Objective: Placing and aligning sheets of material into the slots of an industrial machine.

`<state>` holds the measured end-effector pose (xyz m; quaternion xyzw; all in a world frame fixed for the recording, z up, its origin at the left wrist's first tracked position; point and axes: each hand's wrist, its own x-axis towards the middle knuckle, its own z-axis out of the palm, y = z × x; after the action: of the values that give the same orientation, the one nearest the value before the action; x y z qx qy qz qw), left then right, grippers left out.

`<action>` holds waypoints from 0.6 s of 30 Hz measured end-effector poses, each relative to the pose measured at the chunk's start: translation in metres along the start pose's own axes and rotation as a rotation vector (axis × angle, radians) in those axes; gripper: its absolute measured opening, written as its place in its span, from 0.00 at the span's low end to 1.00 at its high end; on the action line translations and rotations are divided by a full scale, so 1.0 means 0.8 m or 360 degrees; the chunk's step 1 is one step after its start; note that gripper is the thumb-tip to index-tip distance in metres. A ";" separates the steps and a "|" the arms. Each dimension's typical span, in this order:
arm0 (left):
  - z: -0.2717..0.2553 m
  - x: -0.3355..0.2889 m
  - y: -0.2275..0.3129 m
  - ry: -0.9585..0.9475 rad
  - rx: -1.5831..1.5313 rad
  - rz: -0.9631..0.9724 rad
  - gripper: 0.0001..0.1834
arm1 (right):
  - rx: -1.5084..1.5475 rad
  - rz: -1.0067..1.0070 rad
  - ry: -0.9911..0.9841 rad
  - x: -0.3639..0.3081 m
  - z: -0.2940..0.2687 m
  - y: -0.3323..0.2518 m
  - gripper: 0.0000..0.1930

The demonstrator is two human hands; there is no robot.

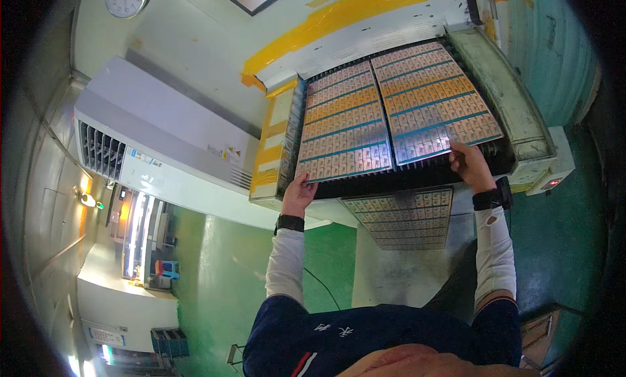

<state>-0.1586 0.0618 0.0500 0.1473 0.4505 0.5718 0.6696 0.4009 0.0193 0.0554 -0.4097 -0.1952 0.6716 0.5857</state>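
Two large copper-coloured circuit board panels with teal strips lie side by side on a dark conveyor bed. At the near left corner of the left panel [345,126], my left hand [300,193] is closed on the edge with its fingertips. My right hand [471,167] pinches the near edge of the right panel [433,100], thumb and finger at its border. A narrow dark gap separates the two panels. Below the conveyor's front edge, a third similar panel [404,217] sits lower down, over a pale surface.
Pale side rails flank the conveyor, the left rail [270,145] striped with yellow tape. A white machine hood [391,21] with yellow tape stands behind. To the left is a white air conditioner [163,116]. A small box with a red switch [553,182] sits at the right. The floor [241,259] is green.
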 end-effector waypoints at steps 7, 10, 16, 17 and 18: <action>0.001 0.005 -0.006 0.0169 0.0102 0.0166 0.09 | -0.0012 -0.0027 0.0126 -0.002 0.009 0.001 0.07; 0.000 -0.002 -0.001 0.0067 0.0146 0.0247 0.12 | -0.0036 0.0058 0.0118 -0.004 0.010 -0.001 0.06; -0.001 -0.005 0.003 0.0034 0.0196 0.0364 0.12 | 0.0045 0.0061 0.0149 0.001 0.007 0.003 0.06; -0.001 -0.007 0.003 0.0060 0.0223 0.0404 0.11 | 0.0043 0.0057 0.0145 0.001 0.006 0.004 0.07; -0.001 -0.008 0.004 0.0037 0.0200 0.0384 0.11 | 0.0065 0.0052 0.0142 0.002 0.005 0.005 0.08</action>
<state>-0.1607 0.0566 0.0546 0.2355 0.4721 0.6205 0.5802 0.3953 0.0206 0.0547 -0.4302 -0.1484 0.6661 0.5909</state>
